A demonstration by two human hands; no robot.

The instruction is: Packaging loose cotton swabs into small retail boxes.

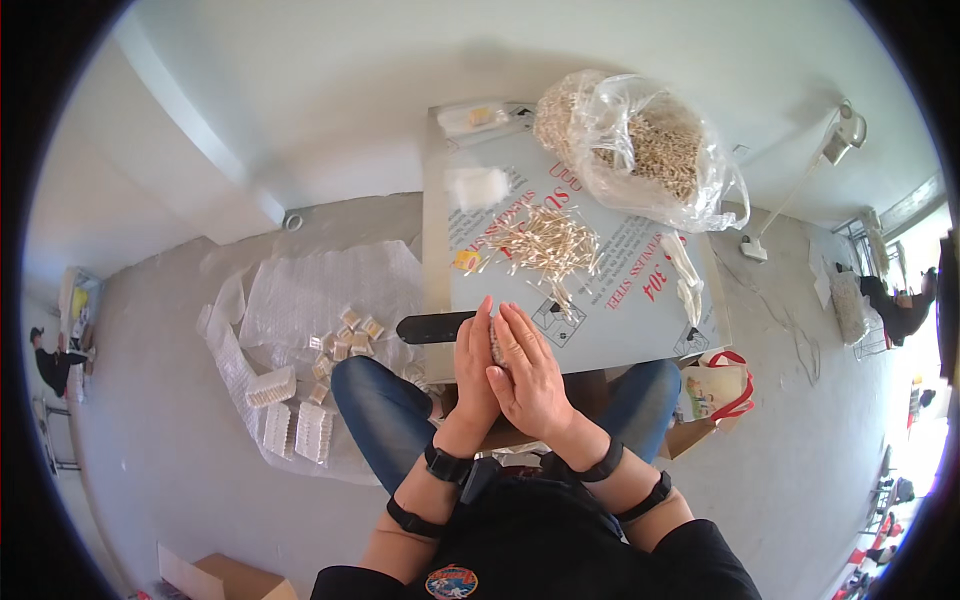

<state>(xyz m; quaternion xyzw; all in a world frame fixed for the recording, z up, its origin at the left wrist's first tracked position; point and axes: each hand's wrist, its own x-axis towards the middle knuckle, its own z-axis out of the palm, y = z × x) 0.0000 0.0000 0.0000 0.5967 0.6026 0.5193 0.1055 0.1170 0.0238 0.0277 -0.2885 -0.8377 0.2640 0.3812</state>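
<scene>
Left hand [475,355] & right hand [527,370]: pressed together, squaring a cotton swab bundle [495,345]; loose cotton swabs [545,243] piled mid-frame, within reach on desk [620,330].

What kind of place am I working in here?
Probably a makeshift packing spot in a bare room: a carton used as a table, loose swabs on it, a bulk bag, and packs on the floor.

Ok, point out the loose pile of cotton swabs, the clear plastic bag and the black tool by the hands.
Pile of cotton swabs [548,243], head view, middle of the heap.
Clear plastic bag [640,145], head view, its bulging side.
Black tool [432,327], head view, its dark body left of the hands.
</scene>
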